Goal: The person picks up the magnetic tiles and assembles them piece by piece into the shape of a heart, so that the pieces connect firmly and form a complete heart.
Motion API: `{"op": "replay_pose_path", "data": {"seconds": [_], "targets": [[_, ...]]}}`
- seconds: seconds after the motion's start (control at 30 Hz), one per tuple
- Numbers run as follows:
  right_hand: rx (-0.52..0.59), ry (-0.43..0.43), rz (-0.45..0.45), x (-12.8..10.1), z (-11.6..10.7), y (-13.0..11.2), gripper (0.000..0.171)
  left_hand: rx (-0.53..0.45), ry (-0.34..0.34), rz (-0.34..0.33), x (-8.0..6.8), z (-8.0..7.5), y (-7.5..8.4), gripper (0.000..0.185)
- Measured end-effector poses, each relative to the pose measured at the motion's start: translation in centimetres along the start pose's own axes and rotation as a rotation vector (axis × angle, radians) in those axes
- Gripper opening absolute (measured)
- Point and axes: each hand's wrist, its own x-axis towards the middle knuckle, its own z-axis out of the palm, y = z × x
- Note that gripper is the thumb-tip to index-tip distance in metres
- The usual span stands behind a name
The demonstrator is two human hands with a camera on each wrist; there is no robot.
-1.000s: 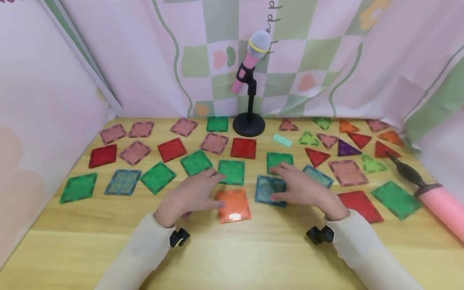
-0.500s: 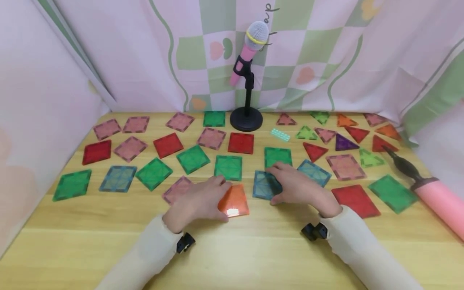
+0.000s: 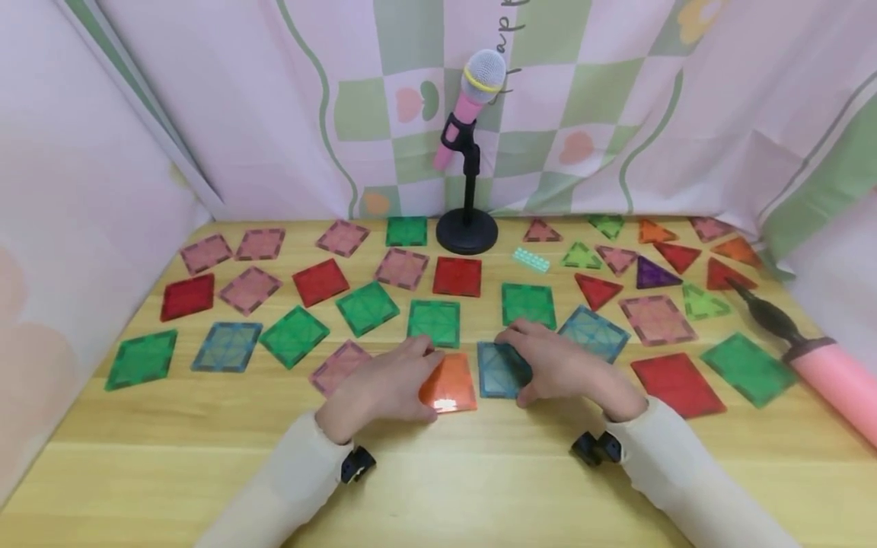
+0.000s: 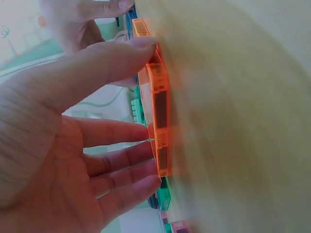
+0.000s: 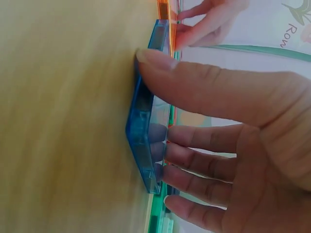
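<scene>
An orange translucent square magnetic tile (image 3: pixel 457 380) and a blue one (image 3: pixel 495 371) lie flat side by side on the table, with a narrow gap in the head view. My left hand (image 3: pixel 387 384) holds the orange tile by its edges, thumb on the near edge and fingers at the far one. In the left wrist view the thumb presses the edge of that orange tile (image 4: pixel 161 107). My right hand (image 3: pixel 565 365) holds the blue tile likewise. The right wrist view has the thumb against the blue tile's edge (image 5: pixel 141 121), fingertips over its far side.
Several square tiles, such as a green one (image 3: pixel 434 323) and a pink one (image 3: pixel 338 367), lie around the hands. Triangular tiles (image 3: pixel 596 289) are spread at the back right. A pink microphone on a black stand (image 3: pixel 467 232) stands behind. A pink pump-like object (image 3: pixel 832 377) lies far right.
My left hand has come rightward and nearer, its thumb now at the orange tile's near edge, uncovering a pink tile. My right thumb moved to the blue tile's near edge. Both tiles sit closer together.
</scene>
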Motion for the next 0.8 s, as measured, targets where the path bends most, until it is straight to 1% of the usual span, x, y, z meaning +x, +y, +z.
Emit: {"op": "replay_pose_path", "data": {"seconds": [0.23, 0.33, 0.43, 0.5, 0.6, 0.67, 0.73, 0.8], "targets": [[0.002, -0.014, -0.043, 0.0, 0.3, -0.5, 0.071, -0.004, 0.008, 0.036, 0.4, 0.0, -0.1, 0.070], [0.005, -0.011, -0.053, 0.1, 0.3, -0.5, 0.071, -0.017, 0.004, 0.026, 0.4, 0.0, -0.1, 0.071], [0.032, -0.018, -0.054, 0.1, 0.1, -0.1, 0.069, -0.025, 0.000, 0.017, 0.5, 0.0, -0.1, 0.072], [0.051, 0.006, -0.051, 0.2, -0.2, 0.3, 0.067, -0.023, 0.006, 0.015, 0.5, 0.1, -0.1, 0.072], [0.058, 0.085, -0.028, 0.5, -0.8, 1.2, 0.065, -0.010, 0.027, 0.022, 0.5, 0.1, -0.1, 0.071], [0.064, 0.127, 0.013, 0.8, -1.2, 1.7, 0.066, -0.006, 0.045, 0.030, 0.6, 0.0, -0.2, 0.072], [0.067, 0.123, 0.063, 1.0, -1.6, 2.0, 0.068, -0.013, 0.052, 0.025, 0.6, 0.0, -0.3, 0.078], [0.073, 0.083, 0.104, 1.3, -1.8, 2.3, 0.071, -0.037, 0.046, 0.000, 0.7, -0.1, -0.5, 0.088]]}}
